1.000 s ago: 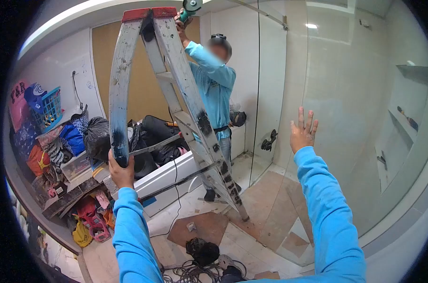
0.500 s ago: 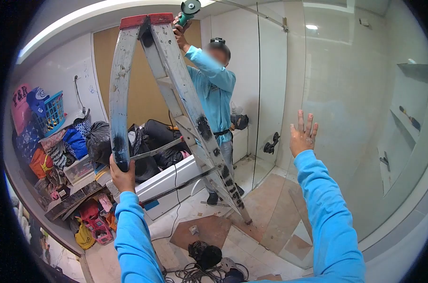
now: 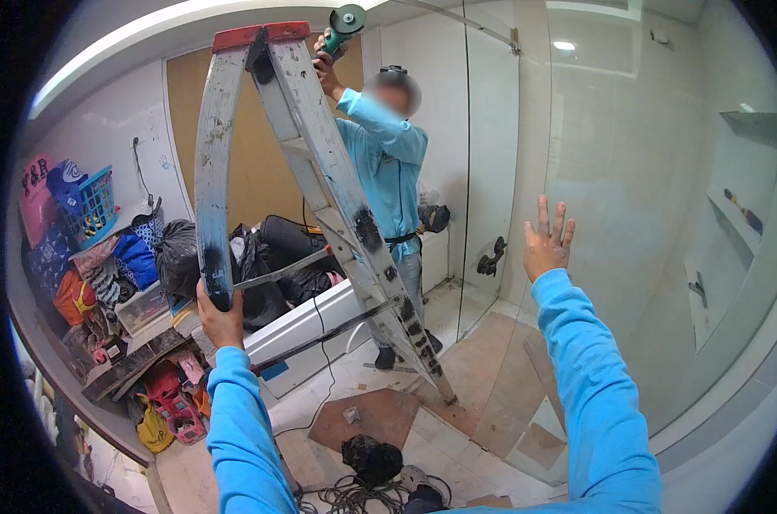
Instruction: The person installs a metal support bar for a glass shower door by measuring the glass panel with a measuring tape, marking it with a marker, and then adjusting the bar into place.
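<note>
My left hand point(image 3: 220, 319) is wrapped around the lower end of one leg of a paint-stained aluminium stepladder point(image 3: 214, 163). My right hand point(image 3: 549, 243) is raised with its fingers spread at the glass panel point(image 3: 611, 283); its palm faces away from me and seems to rest on the glass. Across the ladder stands a co-worker point(image 3: 395, 184) in a blue long-sleeved shirt, whose raised hand holds a green angle grinder point(image 3: 342, 32) beside the ladder's red top cap point(image 3: 260, 35).
Behind the ladder, black bags point(image 3: 273, 265) fill a white bathtub point(image 3: 307, 334). Clothes and a blue basket point(image 3: 97, 206) crowd the left side. On the floor lie a coiled cable point(image 3: 354, 495), a black bag point(image 3: 371, 460) and brown boards point(image 3: 367, 420). A brush point(image 3: 742, 211) lies on a wall shelf.
The ladder's top appears slightly further left, and the co-worker's grinder sits slightly lower in view. Both my hands keep their places.
</note>
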Motion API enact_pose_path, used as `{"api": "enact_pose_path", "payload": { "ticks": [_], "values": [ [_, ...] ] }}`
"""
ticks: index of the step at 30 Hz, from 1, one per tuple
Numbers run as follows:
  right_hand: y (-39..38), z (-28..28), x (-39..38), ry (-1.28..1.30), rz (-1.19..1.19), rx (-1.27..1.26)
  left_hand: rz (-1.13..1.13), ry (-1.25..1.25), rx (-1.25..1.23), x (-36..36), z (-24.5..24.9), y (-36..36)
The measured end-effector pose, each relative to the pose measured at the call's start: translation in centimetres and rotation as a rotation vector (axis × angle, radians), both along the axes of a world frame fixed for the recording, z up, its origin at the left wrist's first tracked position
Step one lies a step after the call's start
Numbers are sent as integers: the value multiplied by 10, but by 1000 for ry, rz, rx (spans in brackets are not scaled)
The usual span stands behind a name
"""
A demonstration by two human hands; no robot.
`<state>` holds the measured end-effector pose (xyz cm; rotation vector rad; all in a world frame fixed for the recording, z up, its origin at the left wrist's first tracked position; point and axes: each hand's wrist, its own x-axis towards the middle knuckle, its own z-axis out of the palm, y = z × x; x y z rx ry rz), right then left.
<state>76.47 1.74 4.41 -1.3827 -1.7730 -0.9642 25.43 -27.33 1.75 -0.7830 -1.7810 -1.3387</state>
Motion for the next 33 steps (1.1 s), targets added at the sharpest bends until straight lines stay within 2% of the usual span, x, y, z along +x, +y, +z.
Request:
{"api": "enact_pose_path", "payload": {
  "ticks": [24,28,33],
  "values": [
    [3,-2,-1,19,9,64,2,51,31,-4,-3,2],
    [3,-2,-1,-14,-48,0,6,43,24,-4,-4,3],
    [6,-3,-1,2,-27,98,25,54,14,-5,-3,2]
  ]
}}
